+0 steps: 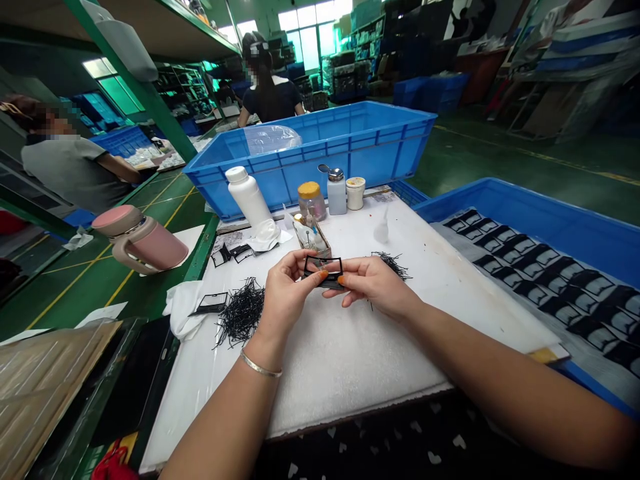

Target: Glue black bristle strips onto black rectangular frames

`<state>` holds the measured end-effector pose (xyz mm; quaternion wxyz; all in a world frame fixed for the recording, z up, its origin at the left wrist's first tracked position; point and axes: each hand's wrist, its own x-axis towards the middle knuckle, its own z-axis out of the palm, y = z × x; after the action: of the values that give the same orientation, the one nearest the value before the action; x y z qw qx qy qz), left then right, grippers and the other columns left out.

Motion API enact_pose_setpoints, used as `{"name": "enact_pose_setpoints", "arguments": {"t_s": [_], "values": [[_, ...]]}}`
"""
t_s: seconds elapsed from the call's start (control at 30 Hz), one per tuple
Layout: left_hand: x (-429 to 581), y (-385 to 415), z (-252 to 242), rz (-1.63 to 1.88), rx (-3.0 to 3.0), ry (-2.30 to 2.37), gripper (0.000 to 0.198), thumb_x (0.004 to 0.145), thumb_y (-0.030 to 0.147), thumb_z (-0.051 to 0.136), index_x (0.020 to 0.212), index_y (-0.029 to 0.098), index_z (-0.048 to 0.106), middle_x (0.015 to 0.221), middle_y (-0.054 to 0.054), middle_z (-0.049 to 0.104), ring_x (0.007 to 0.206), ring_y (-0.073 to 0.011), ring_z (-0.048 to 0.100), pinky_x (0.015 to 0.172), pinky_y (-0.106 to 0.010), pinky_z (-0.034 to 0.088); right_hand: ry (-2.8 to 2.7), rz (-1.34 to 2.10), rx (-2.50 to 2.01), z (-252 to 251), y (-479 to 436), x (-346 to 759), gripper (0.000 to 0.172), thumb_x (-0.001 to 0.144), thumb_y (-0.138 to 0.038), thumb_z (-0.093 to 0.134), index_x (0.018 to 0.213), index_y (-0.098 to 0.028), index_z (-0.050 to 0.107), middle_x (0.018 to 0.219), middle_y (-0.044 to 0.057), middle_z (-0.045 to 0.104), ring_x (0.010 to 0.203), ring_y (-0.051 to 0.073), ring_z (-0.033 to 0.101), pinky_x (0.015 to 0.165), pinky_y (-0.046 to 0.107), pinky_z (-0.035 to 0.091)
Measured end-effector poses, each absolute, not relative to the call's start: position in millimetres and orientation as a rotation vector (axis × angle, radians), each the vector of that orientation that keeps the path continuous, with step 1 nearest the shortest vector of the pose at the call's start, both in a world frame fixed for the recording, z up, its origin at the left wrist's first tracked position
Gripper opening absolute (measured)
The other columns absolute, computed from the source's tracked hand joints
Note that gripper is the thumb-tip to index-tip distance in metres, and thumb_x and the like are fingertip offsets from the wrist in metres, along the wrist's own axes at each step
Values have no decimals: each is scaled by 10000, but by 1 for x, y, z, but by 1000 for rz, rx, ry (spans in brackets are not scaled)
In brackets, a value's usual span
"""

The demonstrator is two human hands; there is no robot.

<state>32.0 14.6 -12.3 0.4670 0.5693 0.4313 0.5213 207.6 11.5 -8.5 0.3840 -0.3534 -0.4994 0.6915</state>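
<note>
Between both hands, above the white padded tabletop [345, 360], is a small black plastic frame with a clear window [324, 265]. My left hand [287, 288] grips its left side, thumb on the lower edge. At its right side, the thumb and fingers of my right hand [373, 283] pinch it. Left of my left hand lies a heap of thin black strips [243, 313]. A smaller heap of black strips [393, 265] sits behind my right hand. One similar black frame [212, 303] rests on a white cloth [183, 310] at the left.
Behind the hands stand a white bottle [249, 197], a jar with a yellow lid [311, 200], a pump bottle [337, 192] and a large blue crate [310, 153]. On the right, a blue bin [550, 207] holds rows of black frames. A pink jug [145, 240] stands left; two people work beyond.
</note>
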Motion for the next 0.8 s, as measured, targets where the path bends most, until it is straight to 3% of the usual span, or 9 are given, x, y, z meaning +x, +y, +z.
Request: {"name": "enact_pose_setpoints", "arguments": {"t_s": [0.53, 0.8], "values": [[33, 14, -12, 1291, 1448, 1054, 295, 754, 189, 736, 1029, 156, 637, 743, 0, 605, 717, -119, 565, 703, -241, 469, -1338, 1698, -879, -11, 13, 207, 304, 844, -97, 495, 1078, -107, 688, 1111, 124, 703, 867, 194, 731, 554, 144, 564], [33, 15, -13, 1272, 1269, 990, 341, 703, 208, 781, 1010, 138, 648, 704, 14, 586, 665, -102, 566, 651, -215, 496, -1230, 1798, -884, -14, 15, 209, 268, 855, -153, 576, 1110, -124, 655, 1106, 134, 705, 826, 202, 736, 542, 172, 576]]}}
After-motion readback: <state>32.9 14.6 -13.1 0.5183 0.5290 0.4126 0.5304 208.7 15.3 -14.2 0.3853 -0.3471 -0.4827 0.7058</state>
